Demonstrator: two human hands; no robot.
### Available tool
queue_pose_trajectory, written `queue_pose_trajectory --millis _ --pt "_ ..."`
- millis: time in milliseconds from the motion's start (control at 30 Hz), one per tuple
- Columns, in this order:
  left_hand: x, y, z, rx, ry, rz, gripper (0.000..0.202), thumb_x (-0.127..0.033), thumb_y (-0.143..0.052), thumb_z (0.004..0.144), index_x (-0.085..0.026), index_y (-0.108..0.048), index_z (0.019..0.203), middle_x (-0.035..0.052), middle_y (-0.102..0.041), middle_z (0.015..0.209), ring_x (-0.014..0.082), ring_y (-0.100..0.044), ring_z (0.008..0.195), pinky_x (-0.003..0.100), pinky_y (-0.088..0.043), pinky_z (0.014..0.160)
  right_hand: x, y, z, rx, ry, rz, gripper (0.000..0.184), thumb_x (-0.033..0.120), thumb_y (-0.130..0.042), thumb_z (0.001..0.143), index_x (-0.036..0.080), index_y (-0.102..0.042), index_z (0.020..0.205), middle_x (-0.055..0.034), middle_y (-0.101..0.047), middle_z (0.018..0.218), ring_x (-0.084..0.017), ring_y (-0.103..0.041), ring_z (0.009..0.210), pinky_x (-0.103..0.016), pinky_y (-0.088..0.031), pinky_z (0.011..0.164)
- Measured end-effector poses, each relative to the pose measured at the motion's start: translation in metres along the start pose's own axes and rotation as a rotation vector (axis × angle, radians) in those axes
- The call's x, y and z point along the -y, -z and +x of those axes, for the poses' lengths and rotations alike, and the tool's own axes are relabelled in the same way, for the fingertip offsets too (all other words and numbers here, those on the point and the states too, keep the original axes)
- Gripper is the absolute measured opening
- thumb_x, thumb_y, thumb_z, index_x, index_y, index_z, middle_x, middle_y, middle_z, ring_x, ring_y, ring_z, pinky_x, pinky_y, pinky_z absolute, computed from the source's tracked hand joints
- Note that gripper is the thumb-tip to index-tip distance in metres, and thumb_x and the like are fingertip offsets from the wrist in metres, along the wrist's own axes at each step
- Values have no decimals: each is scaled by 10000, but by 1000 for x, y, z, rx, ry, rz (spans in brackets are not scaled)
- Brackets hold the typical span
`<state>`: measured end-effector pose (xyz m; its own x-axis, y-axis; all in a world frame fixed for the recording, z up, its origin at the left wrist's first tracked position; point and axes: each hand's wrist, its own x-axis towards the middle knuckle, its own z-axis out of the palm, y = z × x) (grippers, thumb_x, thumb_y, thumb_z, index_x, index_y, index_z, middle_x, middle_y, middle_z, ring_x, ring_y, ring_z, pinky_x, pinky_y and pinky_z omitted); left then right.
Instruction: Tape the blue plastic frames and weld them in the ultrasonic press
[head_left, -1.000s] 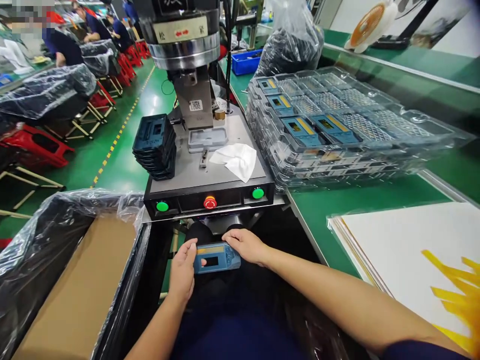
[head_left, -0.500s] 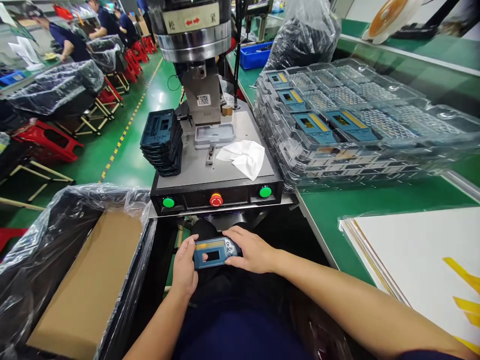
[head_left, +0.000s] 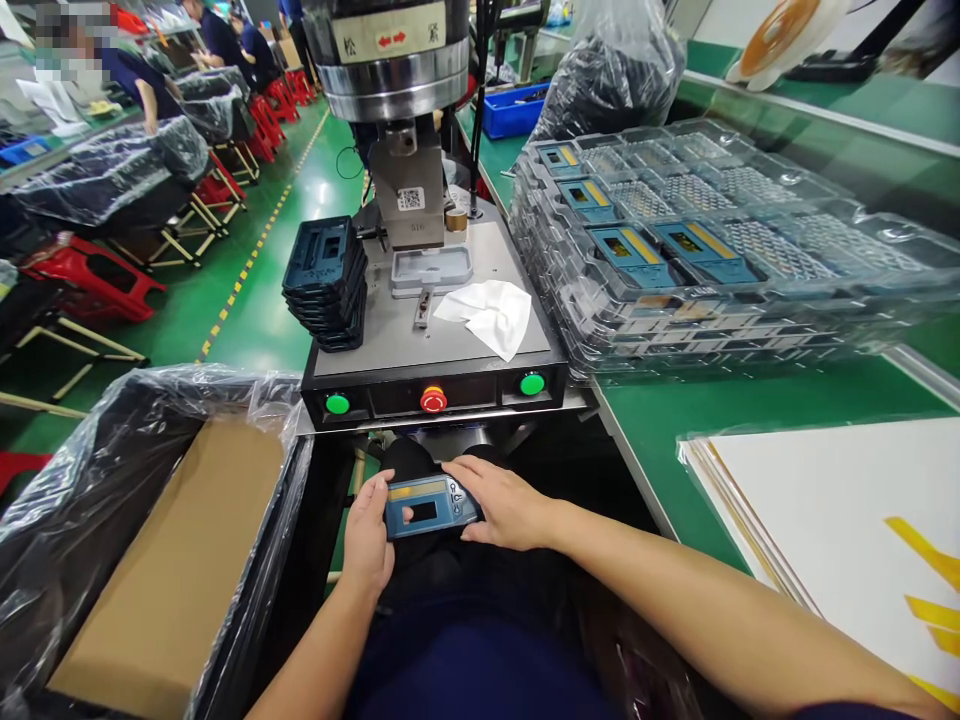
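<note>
Over my lap I hold a blue plastic housing panel (head_left: 442, 512) with a rectangular window, a yellow strip along its upper edge and small printed symbols at its right end. My left hand (head_left: 369, 530) grips the left end, thumb on top; a fingertip shows through the window. Around the right end, my right hand (head_left: 510, 503) is closed, fingers along the upper edge and thumb at the lower one. Beyond the hands stands a press (head_left: 409, 190) with a grey fixture (head_left: 433, 268) on its bed. A stack of dark housings (head_left: 324, 280) sits at the bed's left.
A white cloth (head_left: 491, 315) lies on the press bed, above green buttons and a red emergency stop (head_left: 433, 400). Clear trays (head_left: 720, 250) with several blue panels are stacked at right. White sheets (head_left: 840, 500) lie nearer. A plastic-lined bin (head_left: 172, 560) stands left. Several people sit far left.
The panel stays in both hands. My right hand has shifted slightly along its right end, the thumb moving off the face to the lower edge.
</note>
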<state>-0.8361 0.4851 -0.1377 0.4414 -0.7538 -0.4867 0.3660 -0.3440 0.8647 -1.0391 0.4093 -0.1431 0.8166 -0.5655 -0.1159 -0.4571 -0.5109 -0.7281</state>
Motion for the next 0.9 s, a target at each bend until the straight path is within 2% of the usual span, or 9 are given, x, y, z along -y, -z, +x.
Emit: queue_pose_trajectory --millis 167,300,400,500,600,733,833,900 --pt "10 5 5 -21 8 -9 488 -497 -700 702 -161 -619 1047 -23 -622 749 85 -574 543 212 -474 542 0 -1 -1 -17 64 -125 963 331 -780 648 151 -265 1442 -166 -380 1406 -305 -409 1254 -405 -349 1046" --pt "24 16 21 -30 81 -10 514 -492 -731 660 -198 -643 1072 -11 -658 857 90 -586 595 213 -488 560 1 -2 -3 -28 108 -241 910 410 -741 665 159 -292 1416 -157 -470 1320 -286 -495 1153 -398 -426 952" --pt "38 24 37 13 153 -5 540 -537 -708 667 -201 -643 1084 30 -670 972 134 -627 697 225 -495 548 1 2 -3 -73 125 -341 852 453 -691 676 157 -329 1388 -139 -531 1236 -273 -552 1044 -394 -461 879" --pt "55 33 48 61 222 22 592 -577 -705 650 -166 -618 1067 53 -686 877 161 -633 682 260 -511 548 2 18 -8 -185 125 -408 839 451 -668 668 152 -339 1380 -132 -548 1213 -269 -570 998 -384 -478 837" --pt "70 38 54 93 213 55 676 -557 -775 558 -135 -592 1053 59 -693 803 174 -636 651 300 -538 591 6 49 -18 -385 141 -427 844 447 -666 659 142 -341 1376 -150 -527 1258 -280 -547 1071 -380 -476 874" --pt "80 36 55 84 139 77 684 -560 -779 533 -135 -595 1036 60 -694 797 167 -636 626 285 -531 553 12 110 -33 -722 122 -498 807 436 -658 702 164 -326 1385 -156 -503 1294 -282 -504 1159 -404 -438 969" --pt "82 31 54 52 82 88 660 -577 -770 522 -145 -611 995 46 -686 758 156 -626 580 267 -515 513 8 161 -39 -946 -16 -574 739 423 -645 728 173 -358 1362 -154 -514 1284 -292 -498 1175 -438 -421 996" --pt "82 29 54 54 78 91 675 -592 -775 500 -146 -614 981 47 -687 749 158 -627 577 266 -517 510 -1 195 -40 -1051 -175 -602 719 450 -639 728 148 -395 1333 -161 -528 1266 -301 -508 1163 -442 -417 999"
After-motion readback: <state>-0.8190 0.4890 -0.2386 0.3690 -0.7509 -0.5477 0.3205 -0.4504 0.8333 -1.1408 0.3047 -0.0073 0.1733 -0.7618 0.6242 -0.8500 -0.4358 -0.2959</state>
